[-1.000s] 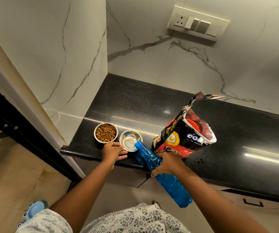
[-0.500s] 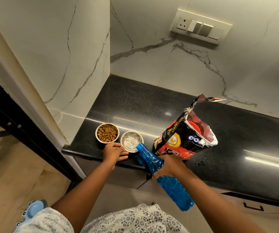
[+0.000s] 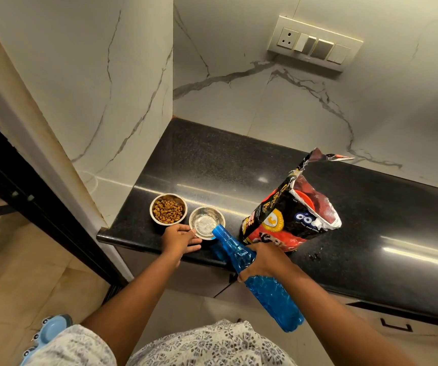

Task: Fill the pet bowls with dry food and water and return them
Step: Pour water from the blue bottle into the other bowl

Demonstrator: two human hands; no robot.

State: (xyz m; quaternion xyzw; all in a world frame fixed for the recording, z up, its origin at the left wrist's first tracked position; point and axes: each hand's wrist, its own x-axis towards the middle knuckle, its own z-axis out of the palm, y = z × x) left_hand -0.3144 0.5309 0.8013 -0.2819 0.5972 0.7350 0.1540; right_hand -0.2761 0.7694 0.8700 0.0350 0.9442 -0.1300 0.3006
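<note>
Right hand point(image 3: 264, 262) grips tilted blue bottle point(image 3: 254, 276), mouth over steel water bowl point(image 3: 206, 222) near worktop point(image 3: 212, 165) front-left corner. Left hand point(image 3: 179, 240), fingers loosely curled, steadies bowl rim. Kibble-filled bowl point(image 3: 168, 208) touching beside. Pour slowly; stop below rim.

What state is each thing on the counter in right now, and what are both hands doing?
Food bowl: filled with kibble.
Water bowl: some water in it.
Blue bottle: uncapped, tilted, mouth at the water bowl's rim.
Food bag: open, upright.
Left hand: steadying the water bowl.
Right hand: gripping the bottle.
</note>
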